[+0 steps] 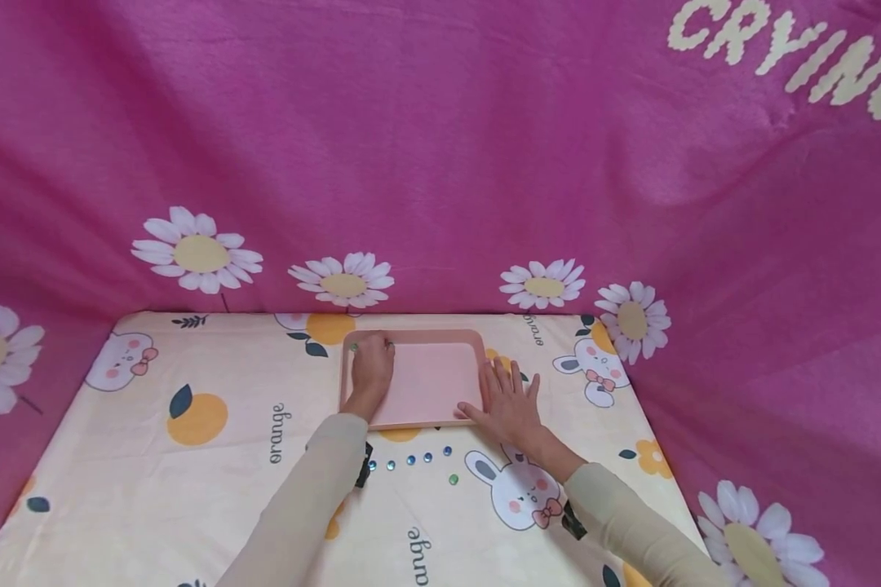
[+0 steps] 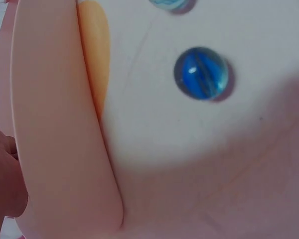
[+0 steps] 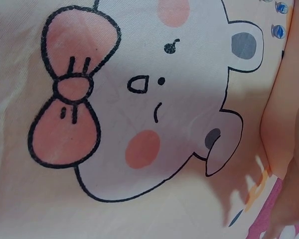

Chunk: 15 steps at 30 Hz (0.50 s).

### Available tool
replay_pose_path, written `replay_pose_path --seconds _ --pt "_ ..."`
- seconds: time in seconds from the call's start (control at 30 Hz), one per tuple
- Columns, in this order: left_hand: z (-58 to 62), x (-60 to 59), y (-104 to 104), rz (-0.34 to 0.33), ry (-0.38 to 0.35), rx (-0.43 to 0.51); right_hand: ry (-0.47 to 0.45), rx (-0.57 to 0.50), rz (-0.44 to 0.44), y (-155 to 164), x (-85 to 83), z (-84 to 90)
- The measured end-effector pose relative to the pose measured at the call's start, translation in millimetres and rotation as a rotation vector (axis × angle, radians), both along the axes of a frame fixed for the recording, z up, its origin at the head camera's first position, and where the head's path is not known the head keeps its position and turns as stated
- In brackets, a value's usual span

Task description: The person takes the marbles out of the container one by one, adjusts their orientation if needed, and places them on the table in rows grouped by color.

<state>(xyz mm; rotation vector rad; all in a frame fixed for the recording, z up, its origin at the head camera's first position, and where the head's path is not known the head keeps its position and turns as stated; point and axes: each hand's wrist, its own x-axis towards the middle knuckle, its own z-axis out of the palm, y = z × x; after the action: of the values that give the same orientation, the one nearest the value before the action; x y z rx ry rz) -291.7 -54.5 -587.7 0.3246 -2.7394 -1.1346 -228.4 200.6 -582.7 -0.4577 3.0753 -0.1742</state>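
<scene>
A shallow pink tray [image 1: 433,383] lies on the patterned cloth. My left hand [image 1: 372,367] reaches into its far left corner with curled fingers. A green marble [image 1: 391,347] shows at the thumb side of that hand, seemingly pinched there. Another green marble [image 1: 354,347] sits in the tray just left of the hand. My right hand [image 1: 510,408] spreads its fingers against the tray's right side, thumb over the near right corner. In the left wrist view, the tray wall [image 2: 60,119] covers most of the left hand [image 2: 7,174]. Only part of the right hand [image 3: 294,179] appears in the right wrist view.
Several blue marbles [image 1: 411,461] form a row on the cloth in front of the tray. One green marble [image 1: 453,479] lies nearer, below the row's right end. A magenta curtain [image 1: 440,163] with daisies hangs behind and beside the table [image 1: 227,489].
</scene>
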Motion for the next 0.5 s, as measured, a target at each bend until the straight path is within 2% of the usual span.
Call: replay_pose_path --seconds 0.33,0.5 --pt "4.2 1.4 1.3 -0.050 -0.011 -0.088 -0.002 0.003 -0.002 1.8 -0.3 0.0" --pt "6.3 0.8 0.1 -0.066 -0.013 -0.095 -0.008 0.012 0.001 0.6 -0.9 1.5"
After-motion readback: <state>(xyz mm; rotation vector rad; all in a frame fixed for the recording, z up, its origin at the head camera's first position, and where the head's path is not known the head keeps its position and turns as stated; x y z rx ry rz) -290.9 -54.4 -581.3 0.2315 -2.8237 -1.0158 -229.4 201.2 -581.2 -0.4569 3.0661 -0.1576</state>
